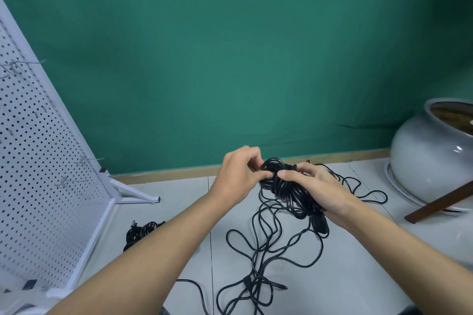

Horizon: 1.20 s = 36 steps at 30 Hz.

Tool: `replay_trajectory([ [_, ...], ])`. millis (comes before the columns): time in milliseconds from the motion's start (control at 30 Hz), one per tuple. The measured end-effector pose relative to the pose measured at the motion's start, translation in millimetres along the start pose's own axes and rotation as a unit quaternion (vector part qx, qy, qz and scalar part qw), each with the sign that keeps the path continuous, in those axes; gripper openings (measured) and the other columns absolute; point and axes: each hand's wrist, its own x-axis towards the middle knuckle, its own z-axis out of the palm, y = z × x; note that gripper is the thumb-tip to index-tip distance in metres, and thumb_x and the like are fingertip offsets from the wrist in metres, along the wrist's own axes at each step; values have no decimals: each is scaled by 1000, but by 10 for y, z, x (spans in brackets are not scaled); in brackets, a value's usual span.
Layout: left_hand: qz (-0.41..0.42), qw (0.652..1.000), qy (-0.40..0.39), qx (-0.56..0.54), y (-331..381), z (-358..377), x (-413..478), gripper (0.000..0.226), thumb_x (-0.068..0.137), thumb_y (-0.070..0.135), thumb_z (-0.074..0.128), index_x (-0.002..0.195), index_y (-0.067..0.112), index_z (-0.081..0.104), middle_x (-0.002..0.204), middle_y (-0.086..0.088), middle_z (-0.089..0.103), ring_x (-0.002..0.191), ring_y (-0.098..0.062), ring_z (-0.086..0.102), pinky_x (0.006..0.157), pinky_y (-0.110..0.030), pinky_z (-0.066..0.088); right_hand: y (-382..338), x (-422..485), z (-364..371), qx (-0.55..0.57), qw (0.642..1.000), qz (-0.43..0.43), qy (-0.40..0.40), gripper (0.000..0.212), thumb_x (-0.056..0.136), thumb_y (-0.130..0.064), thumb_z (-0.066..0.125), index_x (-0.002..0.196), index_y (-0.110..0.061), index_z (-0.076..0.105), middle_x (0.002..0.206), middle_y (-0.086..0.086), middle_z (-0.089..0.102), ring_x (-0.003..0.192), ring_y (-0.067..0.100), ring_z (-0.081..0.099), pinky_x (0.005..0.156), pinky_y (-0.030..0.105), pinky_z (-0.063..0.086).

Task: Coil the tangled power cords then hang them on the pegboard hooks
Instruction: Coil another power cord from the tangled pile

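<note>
A bundle of black power cord is held above the floor between both hands. My left hand pinches its left side with thumb and curled fingers. My right hand grips the right side, fingers wrapped round the loops. Loose tangled cord trails down from the bundle and sprawls over the floor tiles. A second, coiled black cord with a plug lies on the floor beside the white pegboard, which leans at the left with several metal hooks on it.
A large pale ceramic pot stands at the right on a white base, with a dark wooden bar leaning in front of it. The green wall runs behind. The pegboard's white foot juts onto the floor.
</note>
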Motion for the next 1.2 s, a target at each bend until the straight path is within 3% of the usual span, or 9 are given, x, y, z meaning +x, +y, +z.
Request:
replay_trajectory([
  [100, -36, 999, 8, -3, -36, 46, -3, 35, 76, 20, 91, 65, 15, 58, 66, 1, 67, 59, -17, 57, 58, -34, 49, -15, -5, 17, -22, 1000, -10, 10, 32, 83, -33, 84, 106, -16, 69, 95, 8, 80, 90, 26, 77, 94, 39, 55],
  [200, -54, 997, 23, 59, -53, 62, -11, 34, 75, 23, 87, 60, 18, 56, 58, 4, 62, 56, -19, 53, 55, -37, 48, -30, -42, 104, -57, 998, -27, 17, 37, 81, -28, 87, 108, -16, 64, 90, 3, 80, 80, 19, 77, 76, 26, 58],
  [400, -67, 992, 58, 92, -17, 109, -40, 16, 79, 16, 80, 66, 18, 71, 58, 6, 66, 57, -16, 60, 56, -31, 50, -11, -7, 195, -74, 995, -59, 19, 50, 75, -20, 92, 109, -12, 57, 105, 7, 76, 81, 21, 75, 75, 30, 58],
  [567, -161, 979, -34, -121, 42, 19, -38, 18, 82, 4, 77, 94, 17, 83, 82, 8, 79, 77, -3, 72, 72, -14, 52, 79, 54, 101, -172, 977, -101, 68, 62, 65, -35, 97, 109, -28, 53, 115, -10, 69, 94, 12, 71, 86, 32, 57],
  [700, -249, 912, -71, -319, 130, 18, 1, 28, 94, 12, 54, 109, 12, 78, 103, -4, 79, 97, -14, 73, 90, -34, 59, 129, 57, 78, -212, 958, -165, 100, 65, 67, -34, 96, 115, -31, 52, 132, -18, 54, 114, 2, 59, 89, 11, 42],
  [767, -258, 902, -48, -343, 124, 47, 22, 25, 98, 26, 61, 116, 12, 72, 93, -1, 78, 83, -11, 71, 87, -39, 58, 151, 54, 149, -239, 941, -216, 102, 62, 68, -29, 96, 117, -29, 56, 138, -14, 45, 113, 6, 60, 91, 13, 45],
  [900, -227, 914, -11, -336, 112, 93, 42, 40, 89, 35, 80, 120, 17, 63, 98, 0, 79, 82, -12, 75, 82, -37, 61, 114, 66, 244, -273, 916, -267, 124, 59, 73, -29, 91, 122, -32, 59, 147, -22, 40, 119, 8, 59, 101, 39, 51],
  [1067, -205, 925, 12, -318, 84, 48, 52, 44, 84, 35, 84, 118, 17, 62, 97, -2, 79, 83, -19, 77, 73, -33, 58, 73, 41, 294, -235, 931, -256, 112, 83, 72, -32, 93, 142, -39, 49, 135, -24, 56, 110, 4, 64, 92, 30, 53],
  [1200, -208, 928, 30, -308, 42, 36, 64, 33, 89, 31, 80, 114, 15, 65, 92, 0, 79, 74, -11, 74, 64, -25, 52, 72, 69, 285, -184, 935, -275, 129, 50, 91, -24, 78, 139, -27, 61, 130, -16, 60, 97, 0, 69, 84, 21, 55],
])
